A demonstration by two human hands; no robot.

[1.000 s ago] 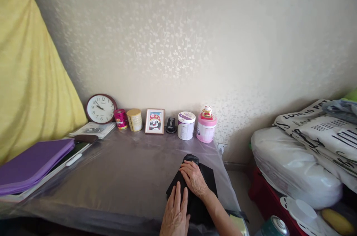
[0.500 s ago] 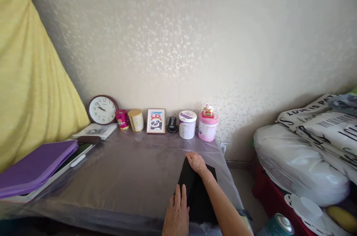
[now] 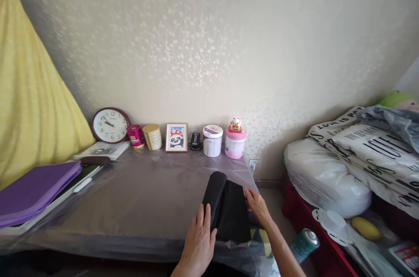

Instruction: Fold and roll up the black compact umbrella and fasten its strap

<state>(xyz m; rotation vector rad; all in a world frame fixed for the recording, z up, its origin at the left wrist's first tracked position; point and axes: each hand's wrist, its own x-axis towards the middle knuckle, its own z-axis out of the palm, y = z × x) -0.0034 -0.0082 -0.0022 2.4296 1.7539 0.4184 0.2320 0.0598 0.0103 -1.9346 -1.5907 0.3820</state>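
A black folded cloth [image 3: 234, 211] lies near the right front corner of the table. Its left part is turned over into a thick, raised fold [image 3: 214, 192]. My left hand [image 3: 198, 235] rests against the lower left side of that fold, fingers stretched out and thumb apart. At the cloth's right edge is my right hand [image 3: 257, 205], its fingers curled together at the edge; the fingertips are partly hidden.
Clear plastic covers the table [image 3: 137, 194]. Along the wall stand a clock [image 3: 111, 125], a picture frame [image 3: 176, 137] and several canisters. Purple folded cloth [image 3: 39, 187] lies left. Beyond the right edge are a spray can [image 3: 304, 244] and a red box [image 3: 322, 233].
My right hand has left the top of the fold and moved right and down to the cloth's right edge. My left hand stays by the fold. The view has shifted right.
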